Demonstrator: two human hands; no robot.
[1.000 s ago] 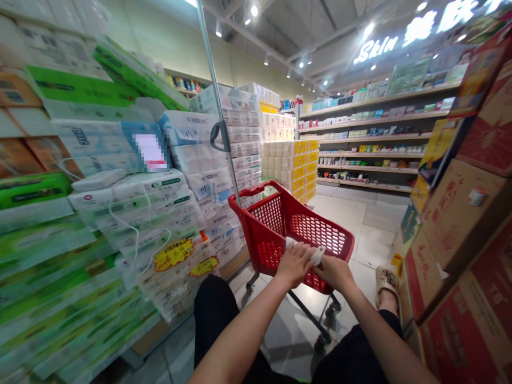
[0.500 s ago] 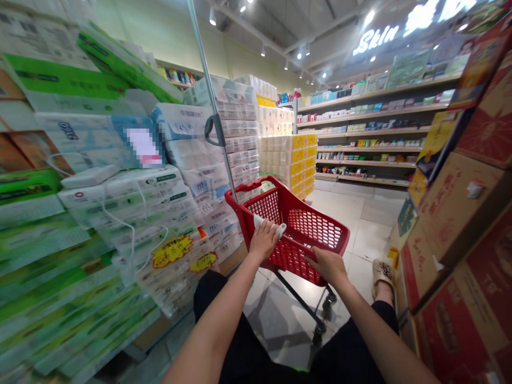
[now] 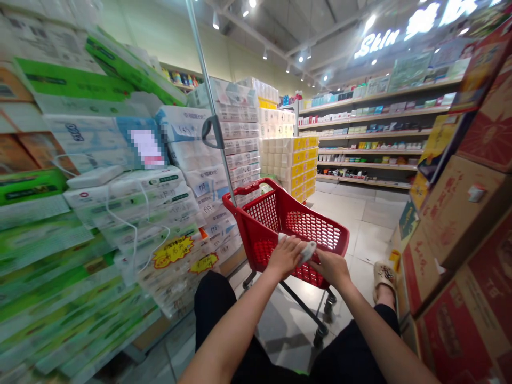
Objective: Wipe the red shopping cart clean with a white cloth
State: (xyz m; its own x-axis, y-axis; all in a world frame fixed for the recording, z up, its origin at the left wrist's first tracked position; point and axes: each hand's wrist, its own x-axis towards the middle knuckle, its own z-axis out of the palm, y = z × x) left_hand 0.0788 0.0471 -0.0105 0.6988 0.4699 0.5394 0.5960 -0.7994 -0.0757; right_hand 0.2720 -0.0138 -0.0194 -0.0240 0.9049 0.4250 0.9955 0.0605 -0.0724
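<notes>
A small red plastic shopping cart point(image 3: 316, 224) with a lattice basket stands in front of me. My left hand point(image 3: 285, 257) lies over its near rim, pressing a white cloth point(image 3: 307, 253) against the red plastic, and part of the cloth sticks out past the fingers. Just to the right, my right hand point(image 3: 331, 268) is closed around the same rim, close to the cloth. A metal pole point(image 3: 206, 69) with a grey hook rises from the cart's left corner. The cart's inside shows only in part.
Stacks of wrapped tissue packs point(image 3: 172, 192) line the left side, with a white cable point(image 3: 134, 234) hanging over them. Cardboard boxes point(image 3: 460, 213) are piled on the right. Shelves of small goods point(image 3: 368, 128) stand at the back. My shoe point(image 3: 384, 277) rests by the boxes.
My left hand has slid right along the cart's near rim with the white cloth, coming close to my right hand. The right hand stays at nearly the same place on the rim.
</notes>
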